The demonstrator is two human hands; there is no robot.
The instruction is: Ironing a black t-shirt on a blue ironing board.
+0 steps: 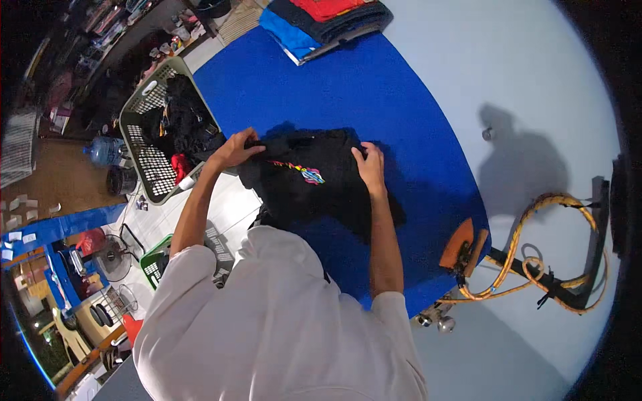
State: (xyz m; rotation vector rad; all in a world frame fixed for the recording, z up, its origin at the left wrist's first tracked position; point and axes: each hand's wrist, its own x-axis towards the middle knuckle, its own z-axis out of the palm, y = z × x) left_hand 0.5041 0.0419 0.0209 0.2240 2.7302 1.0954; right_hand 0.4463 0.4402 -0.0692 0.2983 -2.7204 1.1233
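A black garment [331, 200] with a small multicoloured print lies spread on the blue-covered ironing table [401, 95] in front of me. My left hand [238, 149] pinches its upper left corner between thumb and fingers. Over at the upper right edge, the thumb and fingers of my right hand [370, 165] grip the cloth. The garment's near end runs down towards my body, and part of it is hidden by my white shirt.
An iron [459, 245] rests at the table's right end, its yellowish hose [521, 235] looping to a black bracket. Folded clothes [336, 25] are stacked at the far end. Left of the table stands a plastic basket [155, 175] of dark clothes; a green basket [150, 268] sits lower.
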